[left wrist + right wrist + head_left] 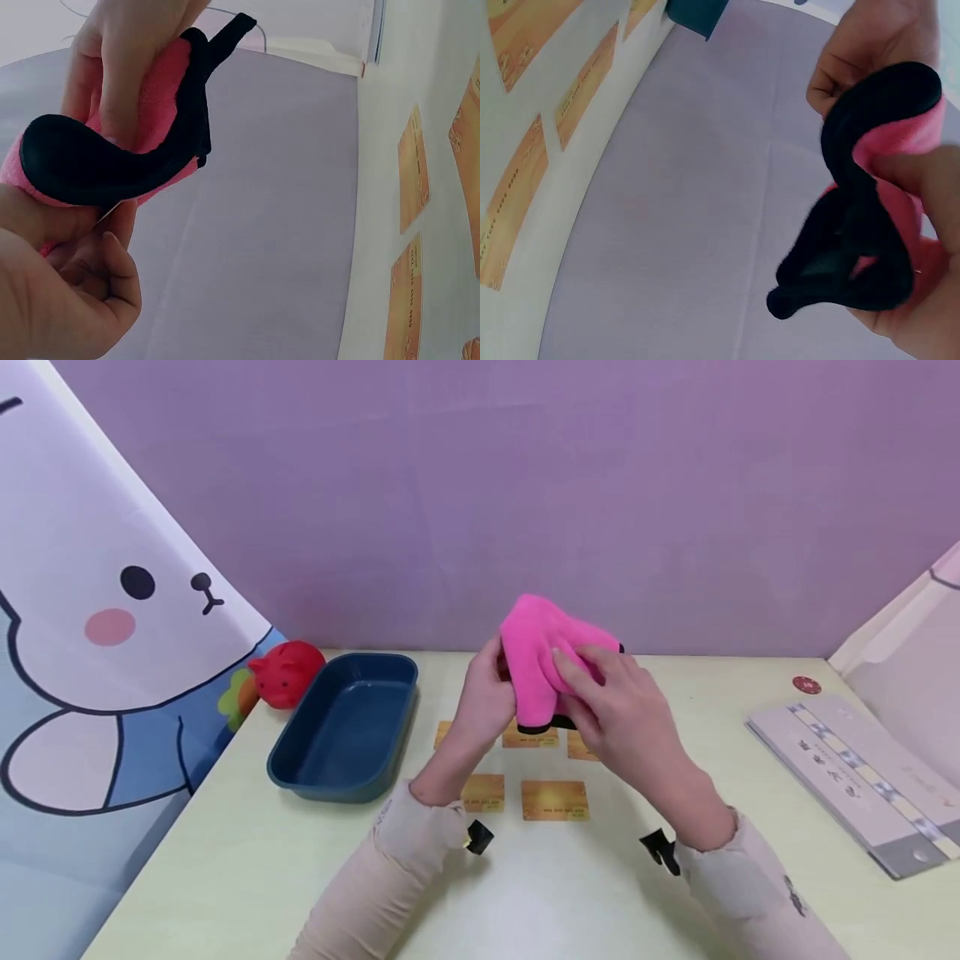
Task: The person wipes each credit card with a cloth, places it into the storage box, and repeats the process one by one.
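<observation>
Both hands hold up a soft pink fabric piece with black trim over the table. My left hand grips its left side, fingers curled behind the fabric. My right hand pinches a fold on the right side, thumb and fingers pressed into the pink cloth. In the left wrist view, the black lining curves open toward the camera, and a thin pale edge shows by the left fingers. The right wrist view shows the black border bent into a loop. Several gold cards lie below in two rows.
A dark blue tray stands on the left, with a red piggy bank behind it. At the right lie a grey-white box and a small red disc. A purple backdrop rises behind the table.
</observation>
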